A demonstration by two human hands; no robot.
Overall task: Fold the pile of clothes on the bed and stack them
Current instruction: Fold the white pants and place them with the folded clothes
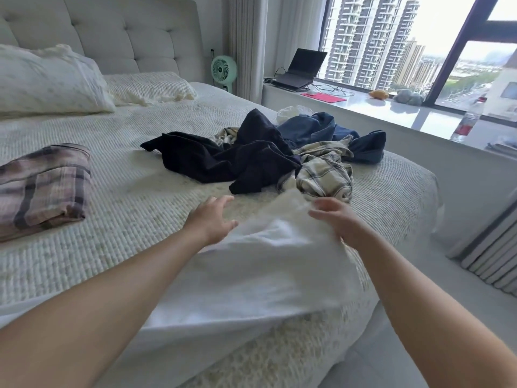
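Note:
A white garment [263,270], blurred by motion, lies over the near edge of the bed [134,219] between my arms. My right hand [335,219] grips its raised far edge, with the fingers curled over the cloth. My left hand [212,222] is at the garment's left edge, fingers straight and thumb touching the cloth. Beyond the hands lies the unfolded pile: a dark navy garment [237,161], a cream plaid shirt [324,175] and blue clothing [321,128]. A folded plaid garment [42,189] rests alone at the left.
Pillows [47,79] and a tufted headboard [112,32] are at the far left. A green fan [223,70] stands beside the bed. The window ledge [391,110] at right holds a laptop [302,70], a red pad and a bottle [467,121]. Floor runs along the bed's right side.

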